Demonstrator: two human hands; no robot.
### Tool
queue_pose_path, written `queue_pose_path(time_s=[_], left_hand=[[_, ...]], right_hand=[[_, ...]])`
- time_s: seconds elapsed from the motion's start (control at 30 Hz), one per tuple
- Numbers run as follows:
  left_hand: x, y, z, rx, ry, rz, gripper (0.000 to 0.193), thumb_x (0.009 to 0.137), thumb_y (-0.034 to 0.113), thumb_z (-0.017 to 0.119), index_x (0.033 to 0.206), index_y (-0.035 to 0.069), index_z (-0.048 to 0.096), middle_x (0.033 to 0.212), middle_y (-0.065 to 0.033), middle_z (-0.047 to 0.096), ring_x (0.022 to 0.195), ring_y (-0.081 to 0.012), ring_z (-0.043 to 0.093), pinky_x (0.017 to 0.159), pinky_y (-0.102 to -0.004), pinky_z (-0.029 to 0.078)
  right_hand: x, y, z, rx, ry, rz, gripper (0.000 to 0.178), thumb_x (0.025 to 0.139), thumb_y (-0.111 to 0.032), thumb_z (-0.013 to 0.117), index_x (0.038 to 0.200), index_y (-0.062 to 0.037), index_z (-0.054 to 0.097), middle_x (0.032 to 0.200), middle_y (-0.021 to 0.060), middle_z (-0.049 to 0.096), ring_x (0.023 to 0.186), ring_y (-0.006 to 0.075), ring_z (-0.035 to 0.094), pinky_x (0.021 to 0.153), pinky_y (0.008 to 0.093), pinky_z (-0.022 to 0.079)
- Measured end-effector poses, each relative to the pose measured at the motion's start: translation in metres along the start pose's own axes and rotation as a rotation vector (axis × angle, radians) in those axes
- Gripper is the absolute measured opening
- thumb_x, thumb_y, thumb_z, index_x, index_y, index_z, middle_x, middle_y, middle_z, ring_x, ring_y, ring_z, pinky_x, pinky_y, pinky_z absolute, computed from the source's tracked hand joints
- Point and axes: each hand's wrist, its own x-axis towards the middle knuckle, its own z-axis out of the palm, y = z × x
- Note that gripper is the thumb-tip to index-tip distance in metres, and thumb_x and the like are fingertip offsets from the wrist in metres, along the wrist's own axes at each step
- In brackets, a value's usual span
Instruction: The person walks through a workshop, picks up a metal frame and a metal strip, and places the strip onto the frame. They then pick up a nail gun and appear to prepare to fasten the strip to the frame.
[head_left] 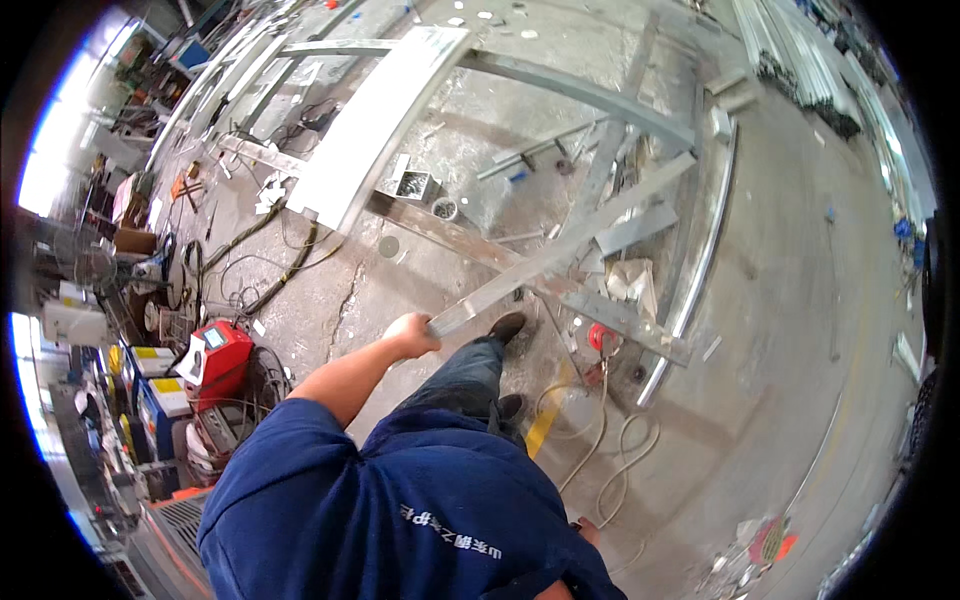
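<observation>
Floor [770,270]: grey concrete, steel frame [585,92] on it!
Left grip [412,337]: I'm clasped round this metal bar [570,240], near end!
Metal bar: slanting over the frame!
Right grip [588,530]: mostly hidden, I can't tell.

the long bar [565,242] is smooth, dull metal; the slim tube [708,260] is glossy metal. the white panel [385,110] looks smooth, the floor [790,330] rough concrete, the shirt [380,500] matt cloth, the red casing [224,366] glossy, plastic-like.
</observation>
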Motion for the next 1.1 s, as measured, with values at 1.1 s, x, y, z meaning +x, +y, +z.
queue_pose_path(time_s=[1.1], left_hand=[[0.292, -0.254, -0.292, -0.397, 0.356, -0.251, 0.055, 0.068, 0.036, 0.072, 0.107, -0.003, 0.069, 0.103, -0.027, 0.069, 0.099, -0.0359, 0.067, 0.089, -0.0419, 0.051]], right_hand=[[-0.078, -0.399, 0.072, -0.59, -0.155, -0.135, 0.034, 0.096, -0.022, 0.053, 0.123, -0.0018, 0.057, 0.102, 0.0154, 0.068, 0.082, 0.0278, 0.066, 0.07, 0.0384, 0.053]])
